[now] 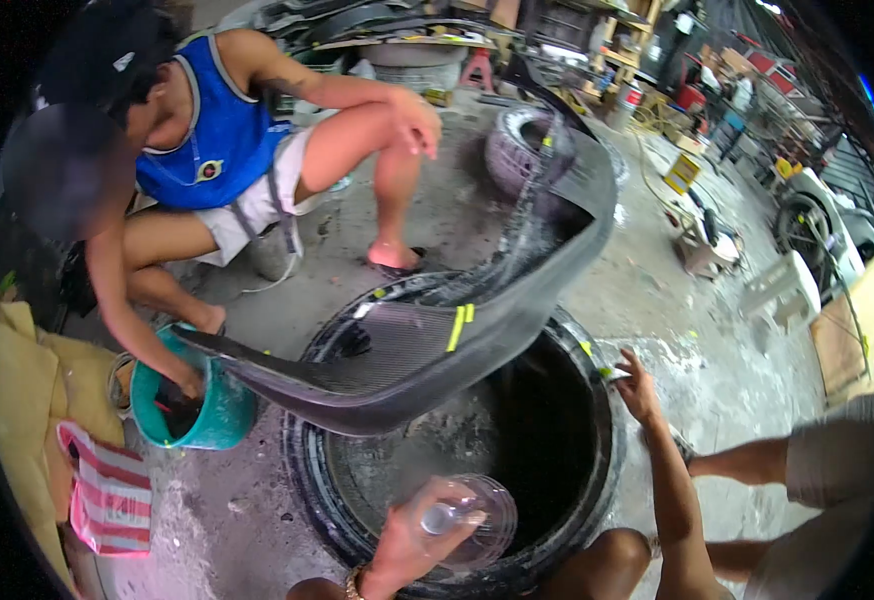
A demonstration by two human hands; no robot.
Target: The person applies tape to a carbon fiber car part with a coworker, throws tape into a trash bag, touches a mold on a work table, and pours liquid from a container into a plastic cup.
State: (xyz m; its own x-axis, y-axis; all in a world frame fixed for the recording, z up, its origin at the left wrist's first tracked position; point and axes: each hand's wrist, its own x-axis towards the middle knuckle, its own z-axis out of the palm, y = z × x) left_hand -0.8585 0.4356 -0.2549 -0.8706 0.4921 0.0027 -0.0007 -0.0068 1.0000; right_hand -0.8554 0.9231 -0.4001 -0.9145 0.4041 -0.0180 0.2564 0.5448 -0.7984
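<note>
My left hand (419,538), with a bracelet at the wrist, is closed around a clear plastic bottle (492,525) over the near side of a large black tire (612,470). My right hand (639,388) is at the tire's right rim, fingers bent around a small white and green piece (612,373) whose kind I cannot make out. Across the tire's far side rests a long, curved black car body panel (427,385), apparently a bumper part, with a ribbed area and strips of yellow tape (460,328). Its far end rises to the upper right.
At left a person in a blue top (222,120) sits with one hand in a teal bucket (242,415). A striped bag (112,495) lies nearby. Another tire (509,150) stands behind the panel. Another person's leg (747,460) and a white plastic chair (785,290) are at right.
</note>
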